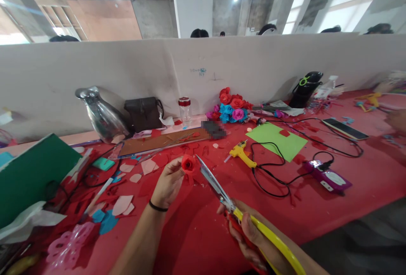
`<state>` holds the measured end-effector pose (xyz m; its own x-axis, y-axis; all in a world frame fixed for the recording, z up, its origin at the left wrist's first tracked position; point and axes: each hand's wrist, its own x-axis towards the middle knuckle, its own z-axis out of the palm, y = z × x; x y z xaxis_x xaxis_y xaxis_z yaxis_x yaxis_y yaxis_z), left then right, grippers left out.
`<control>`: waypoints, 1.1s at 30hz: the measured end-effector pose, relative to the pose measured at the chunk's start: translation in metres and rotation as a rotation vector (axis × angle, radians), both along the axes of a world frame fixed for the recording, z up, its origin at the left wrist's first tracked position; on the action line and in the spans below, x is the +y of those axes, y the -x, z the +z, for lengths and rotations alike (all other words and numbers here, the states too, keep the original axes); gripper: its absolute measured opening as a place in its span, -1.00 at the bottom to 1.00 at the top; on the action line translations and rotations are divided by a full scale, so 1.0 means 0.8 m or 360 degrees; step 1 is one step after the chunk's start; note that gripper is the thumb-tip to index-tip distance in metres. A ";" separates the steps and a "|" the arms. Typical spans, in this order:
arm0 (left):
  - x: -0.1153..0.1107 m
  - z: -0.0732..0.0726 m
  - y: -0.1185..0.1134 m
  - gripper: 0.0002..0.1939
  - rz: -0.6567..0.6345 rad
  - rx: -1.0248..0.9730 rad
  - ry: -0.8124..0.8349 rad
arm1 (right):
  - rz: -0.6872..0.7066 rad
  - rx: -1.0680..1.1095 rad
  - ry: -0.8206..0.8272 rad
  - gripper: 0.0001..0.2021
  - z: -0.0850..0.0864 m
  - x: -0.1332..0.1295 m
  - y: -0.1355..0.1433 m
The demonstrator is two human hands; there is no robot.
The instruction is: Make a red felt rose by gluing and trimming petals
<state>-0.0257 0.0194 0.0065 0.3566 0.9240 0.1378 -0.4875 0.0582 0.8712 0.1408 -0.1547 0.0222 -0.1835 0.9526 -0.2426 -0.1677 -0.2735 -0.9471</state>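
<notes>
A small red paper rose (188, 165) sits pinched between the thumb and fingers of the left hand (168, 184), above the middle of the red-covered table (193, 237); its petals curl around a dark centre, so the bloom itself looks largely formed. What appears left is the lower part — red pieces seem to hang beneath the head, though red against red makes their edges hard to judge. The right hand (249, 228) is wrapped around the handles of the long steel scissors with yellow grips (226, 200), whose tips point just beside the rose without visibly touching it; the blades lie together or nearly so. By the pale partition, a bunch of red, blue and pink paper flowers (233, 108) appears complete. Right of the rose lies a yellow glue gun (242, 155), near a flat lime-green sheet (275, 139) and a purple power strip (330, 177), with loops of black cord (275, 190) between them — the likeliest snag on that side. To the left, pink and blue paper scraps (122, 205) crowd the surface beside a large dark-green panel (34, 177) and a pink openwork plastic piece (69, 245), while a silver metal jug (103, 116) stands farther back. Nothing appears to block the space between the two hands.
</notes>
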 end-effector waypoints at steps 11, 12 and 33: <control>0.001 -0.003 0.000 -0.79 0.0024 -0.0001 0.0004 | 0.0047 0.0190 -0.0022 -0.41 -0.001 -0.003 0.002; 0.002 -0.003 0.000 -0.79 0.0027 -0.0007 -0.0002 | 0.0043 0.0205 -0.0033 -0.42 -0.002 -0.003 0.003; -0.002 0.001 -0.004 -0.80 0.0095 -0.0012 0.0025 | -0.0194 -0.0020 -0.0109 -0.43 -0.008 0.000 0.017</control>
<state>-0.0228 0.0179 0.0073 0.2997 0.9457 0.1256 -0.4973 0.0425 0.8666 0.1273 -0.1547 0.0156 -0.0628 0.9821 -0.1777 -0.1837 -0.1864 -0.9651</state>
